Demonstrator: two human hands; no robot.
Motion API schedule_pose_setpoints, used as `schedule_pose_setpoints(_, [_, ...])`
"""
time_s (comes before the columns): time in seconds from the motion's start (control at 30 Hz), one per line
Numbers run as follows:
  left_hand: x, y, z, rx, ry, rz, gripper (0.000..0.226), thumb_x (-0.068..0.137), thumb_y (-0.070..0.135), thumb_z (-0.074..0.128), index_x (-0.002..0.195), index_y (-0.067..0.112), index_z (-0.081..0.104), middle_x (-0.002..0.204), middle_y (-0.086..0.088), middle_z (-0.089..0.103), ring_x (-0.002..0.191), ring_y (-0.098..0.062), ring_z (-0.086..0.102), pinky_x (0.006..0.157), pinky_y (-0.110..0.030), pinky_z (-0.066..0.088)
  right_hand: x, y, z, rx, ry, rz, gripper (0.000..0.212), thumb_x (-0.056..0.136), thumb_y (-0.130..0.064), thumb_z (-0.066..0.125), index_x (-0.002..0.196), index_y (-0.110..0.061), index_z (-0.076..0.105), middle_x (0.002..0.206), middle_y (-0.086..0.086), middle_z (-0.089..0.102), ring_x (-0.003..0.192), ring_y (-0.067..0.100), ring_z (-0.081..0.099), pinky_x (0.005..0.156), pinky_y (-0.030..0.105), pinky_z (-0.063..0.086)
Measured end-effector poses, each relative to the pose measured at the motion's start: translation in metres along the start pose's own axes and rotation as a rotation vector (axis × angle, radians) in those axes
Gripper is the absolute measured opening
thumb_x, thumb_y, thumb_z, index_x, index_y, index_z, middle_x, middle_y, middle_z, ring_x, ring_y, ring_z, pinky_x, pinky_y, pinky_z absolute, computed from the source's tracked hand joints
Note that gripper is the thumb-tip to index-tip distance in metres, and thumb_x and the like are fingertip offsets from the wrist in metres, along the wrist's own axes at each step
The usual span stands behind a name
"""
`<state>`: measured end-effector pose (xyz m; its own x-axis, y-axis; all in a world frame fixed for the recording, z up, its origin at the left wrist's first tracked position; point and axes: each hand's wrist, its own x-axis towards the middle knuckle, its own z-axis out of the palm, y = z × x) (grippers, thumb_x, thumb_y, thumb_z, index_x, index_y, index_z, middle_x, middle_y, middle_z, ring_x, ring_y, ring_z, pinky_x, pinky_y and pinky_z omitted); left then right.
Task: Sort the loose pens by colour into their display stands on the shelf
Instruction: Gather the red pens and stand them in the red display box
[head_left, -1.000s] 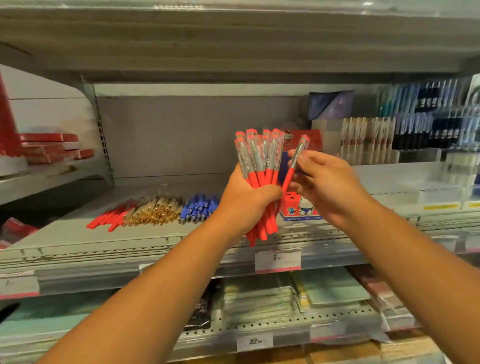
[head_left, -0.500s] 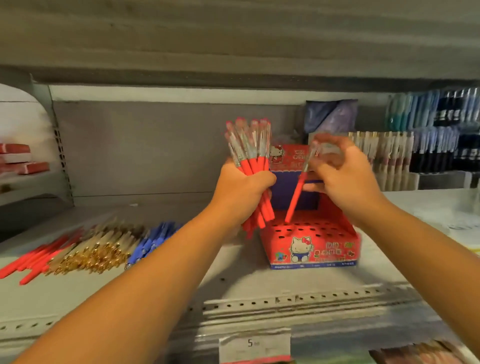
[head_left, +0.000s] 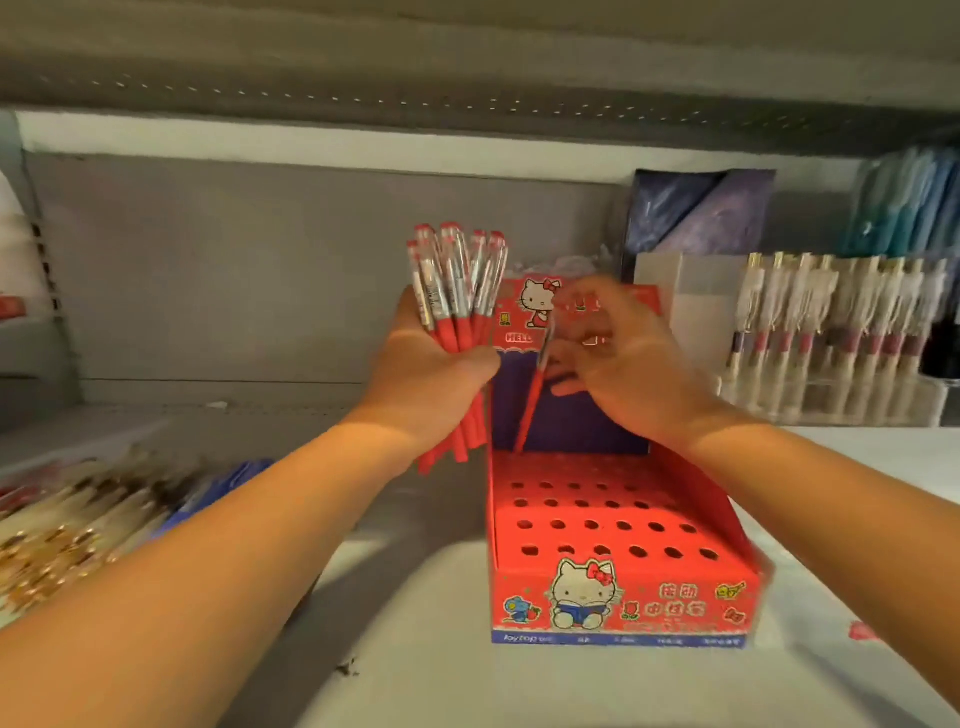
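**First red pen reaches the stand**

The right hand (head_left: 628, 374), pinching one red pen (head_left: 535, 395), has lowered it, and its tip now meets a back-row hole of the red display stand (head_left: 618, 587) on the shelf (head_left: 415, 649). The left hand (head_left: 431, 379) grips the bunch of red pens (head_left: 457, 291) just beside. I judge that the filling is only starting.

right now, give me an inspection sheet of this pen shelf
surface: grey shelf, lit at front
job's things: red stand, visible holes empty; loose gold pens and blue pens lie at left
clutter: small scrap near the front
hands: left hand grips red bundle upright; right hand pinches one red pen, tip at the stand's back row
cables: nothing seen
surroundings: white pens in a clear rack at right; upper shelf overhead
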<state>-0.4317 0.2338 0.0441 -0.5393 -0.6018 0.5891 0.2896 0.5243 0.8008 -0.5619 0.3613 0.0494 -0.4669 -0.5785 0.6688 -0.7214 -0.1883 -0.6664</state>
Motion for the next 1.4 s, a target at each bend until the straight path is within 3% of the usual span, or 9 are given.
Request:
schedule_pose_setpoints(0.23, [-0.006, -0.016, 0.002, 0.084, -0.114, -0.074, 0.035, 0.057, 0.016, 0.067, 0.091, 0.020, 0.059, 0.054, 0.003, 0.064, 0.049, -0.019, 0.063, 0.054, -0.036, 0.054, 0.005, 0.017, 0.004, 0.055, -0.034, -0.039, 0.061, 0.089, 0.011, 0.057, 0.083, -0.050, 0.058, 0.067, -0.004, 0.065, 0.059, 0.017, 0.069, 0.050, 0.028, 0.056])
schedule_pose_setpoints(0.5, [-0.004, -0.016, -0.003, -0.016, -0.166, -0.062, 0.024, 0.079, -0.008, 0.066, 0.084, 0.014, 0.057, 0.052, -0.007, 0.058, 0.045, -0.022, 0.058, 0.047, -0.034, 0.051, -0.003, 0.022, 0.016, -0.111, -0.126, -0.038, 0.054, 0.090, 0.011, 0.050, 0.091, -0.043, 0.056, 0.081, 0.013, 0.063, 0.072, 0.024, 0.071, 0.059, 0.035, 0.061])
schedule_pose_setpoints(0.67, [-0.007, -0.017, 0.001, -0.040, -0.204, -0.064, 0.016, 0.081, -0.008, 0.065, 0.082, 0.005, 0.057, 0.052, -0.010, 0.056, 0.042, -0.020, 0.054, 0.045, -0.029, 0.048, -0.002, 0.021, 0.012, -0.178, -0.115, -0.038, 0.039, 0.092, 0.005, 0.052, 0.104, -0.030, 0.064, 0.084, 0.007, 0.068, 0.076, 0.022, 0.070, 0.060, 0.029, 0.060])
schedule_pose_setpoints(0.73, [-0.008, -0.018, 0.002, -0.041, -0.224, -0.070, 0.015, 0.082, -0.007, 0.065, 0.078, 0.004, 0.055, 0.051, -0.009, 0.055, 0.040, -0.017, 0.053, 0.043, -0.025, 0.044, -0.006, 0.021, 0.012, -0.265, -0.156, -0.039, 0.035, 0.092, 0.003, 0.054, 0.110, -0.024, 0.067, 0.083, 0.000, 0.069, 0.077, 0.017, 0.069, 0.067, 0.029, 0.060])
schedule_pose_setpoints(0.9, [-0.011, -0.016, 0.000, -0.040, -0.253, -0.059, 0.017, 0.081, -0.005, 0.066, 0.080, 0.008, 0.056, 0.047, 0.003, 0.056, 0.040, -0.012, 0.054, 0.042, -0.020, 0.042, -0.016, 0.010, 0.017, -0.387, -0.116, -0.164, 0.034, 0.094, -0.003, 0.056, 0.118, -0.025, 0.066, 0.100, -0.003, 0.067, 0.085, 0.003, 0.060, 0.079, 0.010, 0.043])
schedule_pose_setpoints(1.0, [-0.012, -0.013, 0.001, -0.009, -0.287, -0.033, 0.020, 0.069, 0.007, 0.068, 0.087, 0.010, 0.059, 0.051, 0.000, 0.060, 0.045, -0.018, 0.059, 0.048, -0.029, 0.047, -0.016, -0.002, 0.018, -0.041, -0.041, -0.089, 0.031, 0.092, -0.003, 0.060, 0.101, -0.033, 0.062, 0.092, -0.006, 0.065, 0.078, -0.001, 0.059, 0.067, 0.012, 0.047])
schedule_pose_setpoints(1.13, [-0.013, -0.012, 0.001, 0.032, -0.337, -0.009, 0.018, 0.063, 0.017, 0.065, 0.080, 0.013, 0.060, 0.052, 0.000, 0.061, 0.047, -0.020, 0.060, 0.051, -0.034, 0.048, -0.021, -0.011, 0.017, 0.400, -0.028, 0.074, 0.014, 0.089, -0.001, 0.061, 0.095, -0.014, 0.065, 0.073, -0.002, 0.070, 0.064, 0.010, 0.064, 0.052, 0.024, 0.053])
schedule_pose_setpoints(1.27, [-0.013, -0.011, 0.003, 0.011, -0.371, -0.006, 0.016, 0.065, 0.018, 0.067, 0.081, 0.018, 0.061, 0.052, 0.003, 0.061, 0.045, -0.015, 0.059, 0.050, -0.028, 0.046, -0.024, -0.009, 0.012, 0.450, -0.026, 0.129, 0.014, 0.083, -0.006, 0.067, 0.095, -0.010, 0.063, 0.071, 0.000, 0.071, 0.066, 0.013, 0.066, 0.053, 0.025, 0.054])
schedule_pose_setpoints(1.4, [-0.011, -0.011, 0.004, -0.047, -0.375, -0.037, 0.015, 0.078, 0.001, 0.070, 0.084, 0.012, 0.061, 0.050, 0.002, 0.060, 0.044, -0.016, 0.057, 0.049, -0.026, 0.045, -0.024, -0.011, 0.014, 0.461, 0.023, 0.154, 0.022, 0.086, 0.000, 0.066, 0.103, -0.013, 0.060, 0.079, 0.006, 0.072, 0.067, 0.019, 0.070, 0.048, 0.027, 0.053])
